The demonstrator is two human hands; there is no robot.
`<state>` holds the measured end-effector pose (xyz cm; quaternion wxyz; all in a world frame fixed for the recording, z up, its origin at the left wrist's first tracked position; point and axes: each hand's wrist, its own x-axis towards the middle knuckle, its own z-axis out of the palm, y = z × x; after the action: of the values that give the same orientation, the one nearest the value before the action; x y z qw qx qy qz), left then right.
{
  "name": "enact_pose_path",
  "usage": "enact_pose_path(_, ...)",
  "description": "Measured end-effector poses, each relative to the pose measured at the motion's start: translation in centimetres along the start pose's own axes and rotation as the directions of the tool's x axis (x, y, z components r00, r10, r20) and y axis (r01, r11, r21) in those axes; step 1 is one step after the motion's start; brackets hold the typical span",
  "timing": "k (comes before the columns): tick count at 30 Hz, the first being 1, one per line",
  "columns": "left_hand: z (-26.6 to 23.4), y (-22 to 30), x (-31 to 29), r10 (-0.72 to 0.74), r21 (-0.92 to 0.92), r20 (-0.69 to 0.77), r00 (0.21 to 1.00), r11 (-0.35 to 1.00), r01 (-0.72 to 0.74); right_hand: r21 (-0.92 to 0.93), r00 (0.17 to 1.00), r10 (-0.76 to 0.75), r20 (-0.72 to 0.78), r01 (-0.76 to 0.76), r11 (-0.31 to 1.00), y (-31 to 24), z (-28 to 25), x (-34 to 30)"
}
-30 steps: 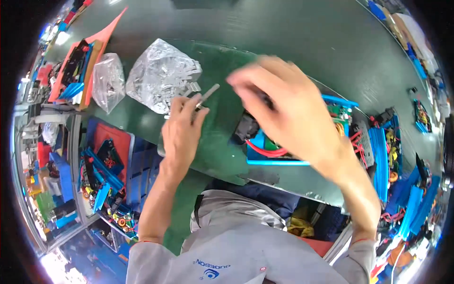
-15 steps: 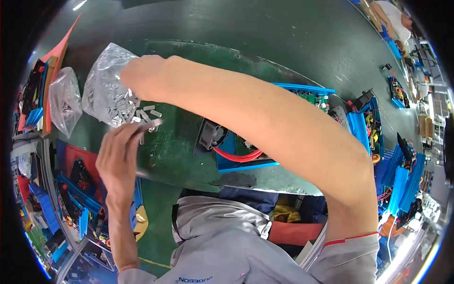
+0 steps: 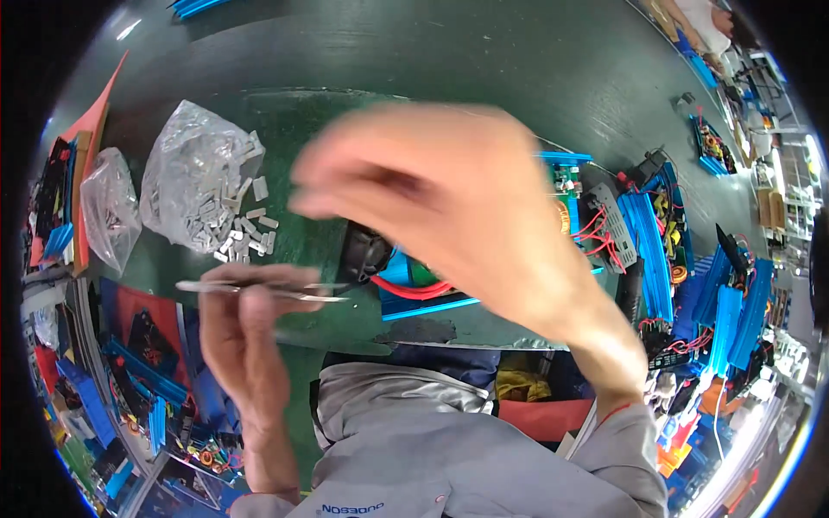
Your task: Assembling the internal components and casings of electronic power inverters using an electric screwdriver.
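My left hand is closed on a pair of metal tweezers, whose tips point right toward a black fan. My right hand, smeared by motion, hangs over the bench with fingers curled in a pinch; anything in it is too blurred to make out. Beneath that hand and forearm, partly hidden, lies a blue metal housing with a circuit board and thick red wires. To the left, a clear plastic bag spills small grey metal blocks onto the green bench top.
A second clear bag lies at the far left beside a red panel. On the right are a perforated grey plate with red wires and several blue housings with electronics. Another person is at the upper right.
My right hand has come away from the bag and moved right over the blue housing. My left hand has shifted slightly right and down, its tweezers now level. The view has shifted a little.
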<state>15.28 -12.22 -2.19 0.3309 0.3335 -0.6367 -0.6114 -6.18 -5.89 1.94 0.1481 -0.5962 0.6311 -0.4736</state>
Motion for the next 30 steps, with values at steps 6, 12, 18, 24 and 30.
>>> enact_pose_path(6,3.7,2.5,-1.3,-0.194,-0.009,0.367,0.91,0.977,0.212,0.095,0.864,0.469,-0.183,-0.46,0.883,-1.3,-4.5,-15.7)
enact_pose_path(12,2.3,1.0,-5.4,-0.134,0.419,0.213,0.968,0.908,0.033,0.238,0.449,0.733,-0.512,-0.745,0.623,0.7,-5.2,-26.3)
enact_pose_path(18,5.7,-0.5,-5.9,-0.106,0.538,0.197,0.975,0.843,-0.016,0.252,0.45,0.713,-0.538,-0.721,0.645,3.3,-4.7,-25.5)
enact_pose_path(24,6.5,0.3,-4.2,-0.214,0.587,0.226,0.95,0.808,0.043,0.377,0.472,0.778,-0.414,-0.689,0.619,3.6,-6.5,-25.7)
enact_pose_path(30,7.4,1.4,-4.6,-0.317,0.716,0.07,0.946,0.676,0.173,0.343,0.505,0.767,-0.396,-0.693,0.633,3.7,-6.2,-26.3)
